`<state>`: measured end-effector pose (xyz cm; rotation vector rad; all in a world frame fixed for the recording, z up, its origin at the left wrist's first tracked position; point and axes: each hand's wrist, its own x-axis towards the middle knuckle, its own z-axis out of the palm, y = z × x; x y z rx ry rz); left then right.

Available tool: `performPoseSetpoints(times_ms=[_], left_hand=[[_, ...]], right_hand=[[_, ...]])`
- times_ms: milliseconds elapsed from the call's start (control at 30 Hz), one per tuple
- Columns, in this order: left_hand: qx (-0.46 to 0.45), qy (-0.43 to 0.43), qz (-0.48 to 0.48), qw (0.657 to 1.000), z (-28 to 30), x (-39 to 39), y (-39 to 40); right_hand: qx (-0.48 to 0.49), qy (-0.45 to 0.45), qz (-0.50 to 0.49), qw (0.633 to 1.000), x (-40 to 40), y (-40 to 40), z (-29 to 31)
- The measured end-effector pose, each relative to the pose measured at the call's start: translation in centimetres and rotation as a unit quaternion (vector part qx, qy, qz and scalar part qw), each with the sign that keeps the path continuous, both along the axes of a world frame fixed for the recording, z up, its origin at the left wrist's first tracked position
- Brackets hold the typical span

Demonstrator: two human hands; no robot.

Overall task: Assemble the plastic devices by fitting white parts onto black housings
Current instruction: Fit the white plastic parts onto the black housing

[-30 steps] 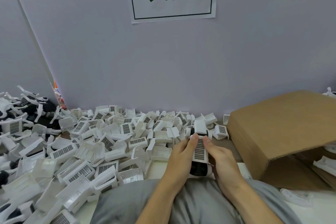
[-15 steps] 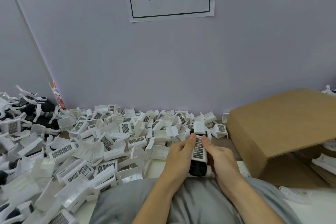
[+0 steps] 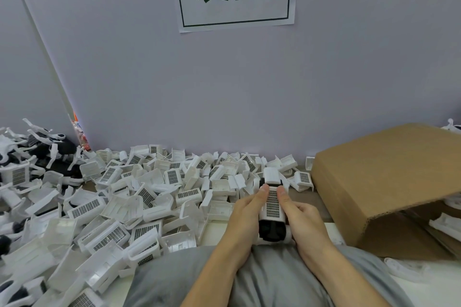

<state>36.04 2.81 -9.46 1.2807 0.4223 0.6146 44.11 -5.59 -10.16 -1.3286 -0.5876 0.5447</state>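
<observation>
Right now my left hand (image 3: 245,214) and my right hand (image 3: 303,217) both curl around one device held just above my lap, thumbs laid flat on either side of its grille and pressing down on the white part (image 3: 272,203). Under it the black housing (image 3: 270,230) shows at the end nearest me, so the white part looks seated over most of the body; whether it has clicked fully home I cannot tell. It is a white shell with a dark, gridded panel along its top, and another white piece sticks out at its far end. Beyond my hands, the pile of loose white parts (image 3: 139,197) spreads across the tabletop (image 3: 217,229) to the wall, most showing the same gridded panels, so I judge a great deal of assembling is left. At far left lies a heap of mixed black and white pieces (image 3: 37,147), and to the right an open cardboard box (image 3: 379,182).
</observation>
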Motion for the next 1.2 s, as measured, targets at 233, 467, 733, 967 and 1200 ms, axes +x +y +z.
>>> performPoseSetpoints(times_ms=[233,467,733,967,1200], left_hand=[[0.024,0.008,0.064,0.998,0.03,0.04,-0.11],[0.039,-0.029,0.048,0.998,0.12,-0.36,0.09],[0.011,-0.038,0.0,0.999,-0.07,-0.19,0.08],[0.033,-0.023,0.021,0.999,-0.09,-0.27,0.14],[0.003,-0.033,0.027,0.999,0.01,-0.36,0.2]], right_hand=[[-0.015,-0.037,0.036,0.999,-0.25,-0.18,0.34],[0.008,-0.068,0.009,0.998,-0.56,-0.45,0.49],[0.031,-0.069,-0.028,0.997,-0.59,-0.09,0.29],[0.064,-0.045,0.007,0.997,-0.42,-0.29,0.28],[0.067,-0.085,0.003,0.994,-0.54,-0.19,0.21]])
